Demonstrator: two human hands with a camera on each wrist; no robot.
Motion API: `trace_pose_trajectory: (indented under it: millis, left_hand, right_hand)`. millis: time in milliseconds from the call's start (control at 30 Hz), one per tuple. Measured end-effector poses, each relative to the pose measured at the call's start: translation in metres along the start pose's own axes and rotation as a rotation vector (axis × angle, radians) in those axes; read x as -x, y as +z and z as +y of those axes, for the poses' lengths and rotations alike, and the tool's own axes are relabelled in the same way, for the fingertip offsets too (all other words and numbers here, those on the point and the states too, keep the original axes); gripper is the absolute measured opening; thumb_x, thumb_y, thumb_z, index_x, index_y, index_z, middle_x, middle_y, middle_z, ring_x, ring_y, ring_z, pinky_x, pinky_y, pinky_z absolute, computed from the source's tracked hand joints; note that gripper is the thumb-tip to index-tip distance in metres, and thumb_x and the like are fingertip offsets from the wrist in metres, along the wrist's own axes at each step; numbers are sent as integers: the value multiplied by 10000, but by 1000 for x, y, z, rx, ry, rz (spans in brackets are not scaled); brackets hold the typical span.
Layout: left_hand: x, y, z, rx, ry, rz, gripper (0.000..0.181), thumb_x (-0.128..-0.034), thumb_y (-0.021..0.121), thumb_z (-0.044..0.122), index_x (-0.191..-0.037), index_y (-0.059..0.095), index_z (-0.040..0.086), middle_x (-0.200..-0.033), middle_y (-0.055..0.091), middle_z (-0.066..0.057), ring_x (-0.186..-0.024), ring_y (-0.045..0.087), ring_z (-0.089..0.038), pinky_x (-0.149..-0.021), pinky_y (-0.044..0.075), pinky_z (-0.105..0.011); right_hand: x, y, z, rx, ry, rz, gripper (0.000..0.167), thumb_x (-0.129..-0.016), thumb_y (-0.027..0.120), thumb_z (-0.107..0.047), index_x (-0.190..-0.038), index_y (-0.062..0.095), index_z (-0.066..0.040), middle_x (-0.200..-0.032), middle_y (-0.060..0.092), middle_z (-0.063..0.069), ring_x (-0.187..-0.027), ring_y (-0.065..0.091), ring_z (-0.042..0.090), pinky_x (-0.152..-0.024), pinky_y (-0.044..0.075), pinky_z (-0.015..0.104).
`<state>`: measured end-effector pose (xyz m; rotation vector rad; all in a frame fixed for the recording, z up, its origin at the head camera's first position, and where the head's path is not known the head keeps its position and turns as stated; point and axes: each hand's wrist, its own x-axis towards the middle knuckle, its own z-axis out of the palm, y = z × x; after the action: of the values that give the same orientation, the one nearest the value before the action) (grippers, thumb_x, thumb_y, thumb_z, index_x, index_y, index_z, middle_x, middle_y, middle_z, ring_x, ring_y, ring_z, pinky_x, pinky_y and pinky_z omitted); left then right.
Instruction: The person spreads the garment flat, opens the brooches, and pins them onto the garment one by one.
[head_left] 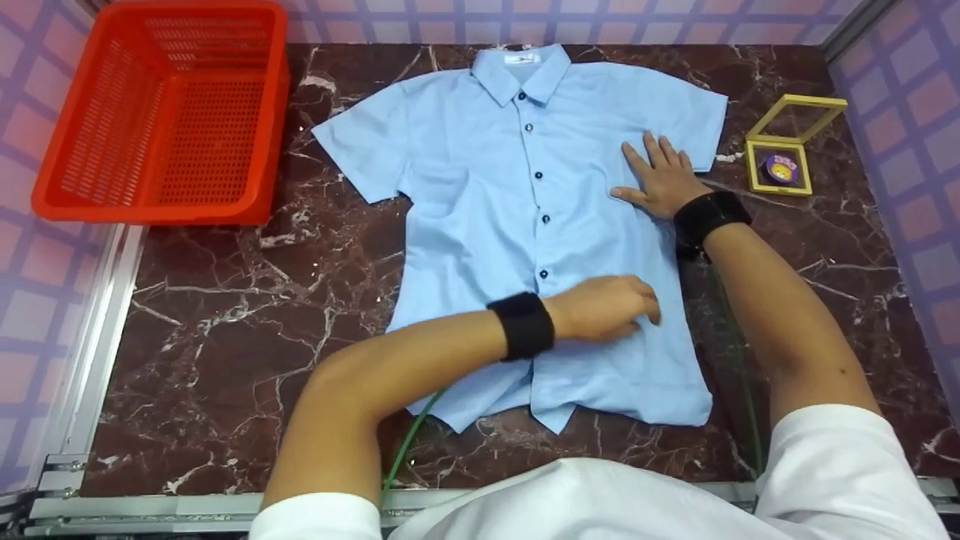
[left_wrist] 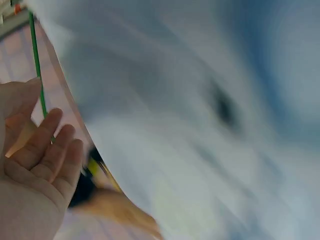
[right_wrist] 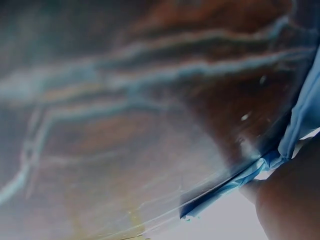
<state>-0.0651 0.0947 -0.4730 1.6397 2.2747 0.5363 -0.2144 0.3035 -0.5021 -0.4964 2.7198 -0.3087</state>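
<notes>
A light blue short-sleeved button-up shirt [head_left: 472, 142] lies front up on the dark marbled tabletop [head_left: 217, 360], collar at the far side and slightly wrinkled. My right hand [head_left: 664, 180] rests with spread fingers on the shirt near the right-side sleeve. Over the lower part of the shirt is my left hand [head_left: 606, 307], its fingers loosely bent. The left wrist view shows that hand [left_wrist: 37, 170] holding nothing, with blurred shirt cloth [left_wrist: 150, 125] beside it. At the edge of the right wrist view, the right hand [right_wrist: 295, 195] is only partly visible against blue cloth.
A red plastic basket [head_left: 274, 135] stands at the far left. On the right, an open yellow-framed case [head_left: 780, 191] holds a small purple round item [head_left: 781, 169]. Green cords [head_left: 409, 439] run near both arms. Checkered walls [head_left: 911, 127] border the tabletop.
</notes>
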Motion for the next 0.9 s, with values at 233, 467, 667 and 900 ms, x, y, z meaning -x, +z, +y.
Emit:
trace_pose_trajectory:
  millis: [233,467,667,900]
  left_hand:
    - [51,-31,-43,45,-164,94,240,-963,641,94,-1184,728,124,-1207,662,-32,-1176,576,-200,-1023,430,-302]
    - [136,-36,-62,12,-259,71,201,-923,694,134,-1119,733,112,-1161,673,-59,-1128,594,-237,-1007,454,-374]
    - [214,-34,-72,7,-318,99,269,-835,794,188,-1091,738,130,-1122,654,-33,-1099,580,-224,-1009,450,-389]
    - [262,-22,-65,-9,-309,11,603,-650,924,371,-1174,727,145,-1270,588,-81,-1177,537,-265,-983,468,-443]
  right_hand:
    - [-4,1,3,5,1,13,913,-990,421,-654,-1620,68,-95,-1645,-67,264,-1495,-83,481,-1153,-23,673]
    - [-2,-3,1,-23,11,46,918,-984,384,-683,-1614,113,-73,-1631,-70,302,-1490,-123,483,-1146,-65,671]
    - [-10,-9,-33,-20,-77,153,879,-1000,362,-662,-1597,169,-47,-1632,-39,299,-1498,-100,468,-1155,-71,649]
    - [-34,-7,-110,64,-269,63,790,-1022,400,-593,-1606,194,-103,-1648,-20,258,-1506,-52,454,-1161,-10,660]
